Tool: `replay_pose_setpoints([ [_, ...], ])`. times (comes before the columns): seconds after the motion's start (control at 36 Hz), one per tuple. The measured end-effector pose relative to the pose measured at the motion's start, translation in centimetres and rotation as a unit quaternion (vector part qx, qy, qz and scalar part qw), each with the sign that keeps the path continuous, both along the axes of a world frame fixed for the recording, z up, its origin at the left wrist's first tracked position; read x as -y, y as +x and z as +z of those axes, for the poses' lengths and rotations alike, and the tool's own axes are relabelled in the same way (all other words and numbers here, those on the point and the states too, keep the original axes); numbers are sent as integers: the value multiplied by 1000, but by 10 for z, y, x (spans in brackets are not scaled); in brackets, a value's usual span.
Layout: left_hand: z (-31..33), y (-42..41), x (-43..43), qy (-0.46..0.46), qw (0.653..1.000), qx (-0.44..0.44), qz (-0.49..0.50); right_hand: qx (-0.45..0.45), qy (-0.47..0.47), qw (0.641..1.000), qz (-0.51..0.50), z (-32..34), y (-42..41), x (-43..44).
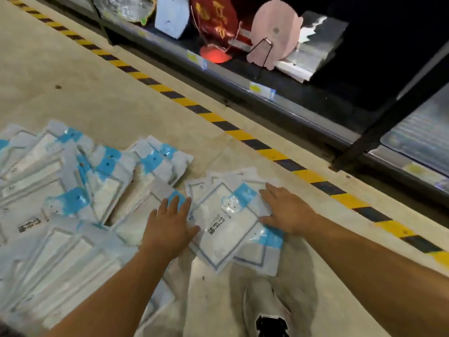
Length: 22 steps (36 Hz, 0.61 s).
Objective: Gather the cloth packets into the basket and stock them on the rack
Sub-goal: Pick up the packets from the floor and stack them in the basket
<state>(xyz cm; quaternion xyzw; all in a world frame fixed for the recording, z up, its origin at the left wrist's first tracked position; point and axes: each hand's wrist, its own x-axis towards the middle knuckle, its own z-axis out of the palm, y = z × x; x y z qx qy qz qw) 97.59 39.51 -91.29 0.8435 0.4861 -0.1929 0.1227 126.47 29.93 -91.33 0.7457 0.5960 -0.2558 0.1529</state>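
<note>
1. Surface: pale concrete floor (73, 76), crossed diagonally by a yellow-and-black hazard stripe (243, 137). Beyond the stripe stands a dark rack (315, 113); its low shelf carries a pink round item (274, 32) and a red item (213, 18).
2. Large pile of cloth packets (73, 190), white with blue tabs, lies overlapping on the floor at left.
3. Small stack of packets (228, 222) lies on the floor just right of the pile, between the two hands and near the stripe.
4. Left hand (170, 224): fingers straight and together, palm down, resting flat at the stack's left edge. Grasps nothing.
5. Right hand (284, 210): fingers extended and slightly spread, palm down on the stack's right edge. Nothing enclosed.
6. A grey shoe (267, 307) shows at the bottom, below the stack.
</note>
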Motion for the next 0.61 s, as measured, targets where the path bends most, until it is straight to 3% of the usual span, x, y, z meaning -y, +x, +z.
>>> replay_pose_setpoints([
  [0.11,-19,23,4,-42,999,17,-18,-28,-27,998,-42,-28,-2,23],
  [0.25,-34,34,2,-81,996,29,-20,-38,27,990,-133,-45,-13,41],
  [0.36,-39,33,4,-70,995,47,60,-22,18,982,-188,-55,-20,43],
  [0.47,-40,25,11,10,997,27,77,15,-19,987,-156,-62,-24,40],
  [0.53,-39,18,15,-4,985,96,143,20,-21,990,-135,-65,-24,35],
  [0.61,-37,10,18,-83,939,188,275,49,-28,995,-85,-63,-26,20],
])
